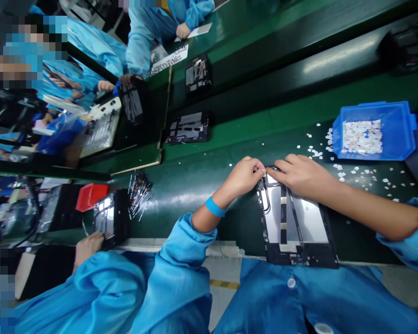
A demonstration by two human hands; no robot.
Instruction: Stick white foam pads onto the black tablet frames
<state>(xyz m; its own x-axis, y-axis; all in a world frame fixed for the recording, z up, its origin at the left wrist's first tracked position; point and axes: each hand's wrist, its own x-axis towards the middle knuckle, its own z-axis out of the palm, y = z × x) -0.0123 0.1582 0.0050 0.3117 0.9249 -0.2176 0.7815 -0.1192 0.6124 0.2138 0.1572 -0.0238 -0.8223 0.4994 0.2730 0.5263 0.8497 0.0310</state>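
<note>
An opened tablet (304, 222) with its black frame, silver battery cells and ribbon cables lies at the front edge of the green bench. My left hand (242, 176), with a blue band at the wrist, is closed in a pinch at the tablet's top left corner. Whatever its fingertips hold is too small to make out. My right hand (299, 176) bends over the tablet's top edge, fingers together and gripping it close beside the left fingertips. Its thumb is mostly hidden.
To the right stands a blue bin (397, 139) of small white pieces, with more scattered around it. Other opened tablets (190, 127) lie farther back. A bundle of thin strips (139, 195) and a red tray (90, 196) sit left, near a co-worker's hand (88, 248).
</note>
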